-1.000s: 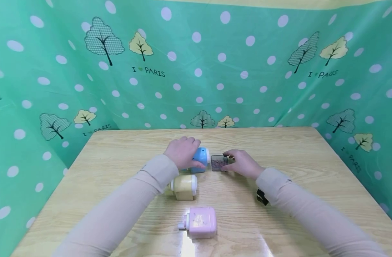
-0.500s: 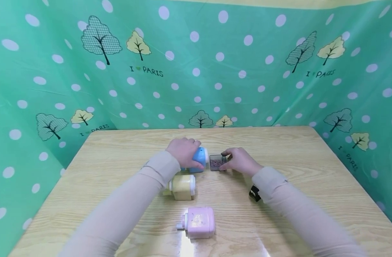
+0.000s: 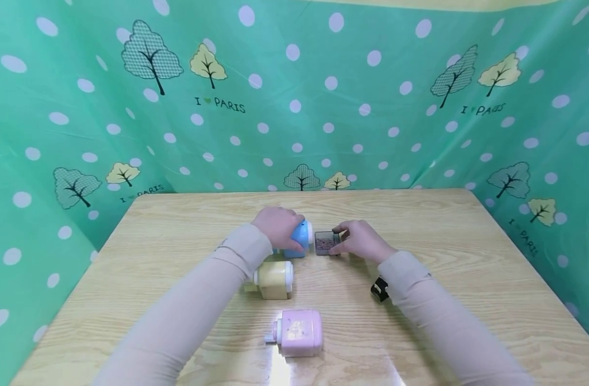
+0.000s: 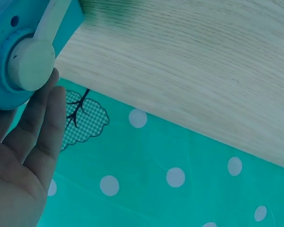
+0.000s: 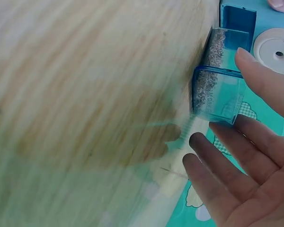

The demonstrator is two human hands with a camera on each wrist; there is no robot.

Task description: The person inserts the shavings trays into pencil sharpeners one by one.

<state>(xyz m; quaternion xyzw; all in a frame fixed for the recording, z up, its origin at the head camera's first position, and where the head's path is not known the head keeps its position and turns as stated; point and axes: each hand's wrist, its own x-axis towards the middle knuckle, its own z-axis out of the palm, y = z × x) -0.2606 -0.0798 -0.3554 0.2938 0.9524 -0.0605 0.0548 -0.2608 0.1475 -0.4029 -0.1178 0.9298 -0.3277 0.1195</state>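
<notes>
A blue crank pencil sharpener point(image 3: 299, 239) lies at the far middle of the table, its crank side to the left. My left hand point(image 3: 279, 228) grips it from above, thumb on the near side; in the left wrist view, fingers point(image 4: 47, 113) reach alongside the round crank hub point(image 4: 32, 64). My right hand point(image 3: 362, 241) pinches a clear smoky shavings drawer point(image 3: 325, 244) between thumb point(image 5: 262, 78) and fingers. Shavings lie inside the drawer. In the right wrist view its inner end stands right at the rectangular slot point(image 5: 239, 21) in the sharpener, beside a white round dial point(image 5: 275, 49).
A yellow sharpener point(image 3: 274, 280) lies just nearer than the blue one, partly behind the left sleeve. Closer still lies a pink sharpener point(image 3: 301, 332). A green dotted curtain point(image 3: 294, 107) hangs behind the wooden table point(image 3: 420, 214) and at its sides.
The right wrist has turned slightly and the right forearm has shifted a little left. Both hands keep their holds; the drawer stays close beside the blue sharpener.
</notes>
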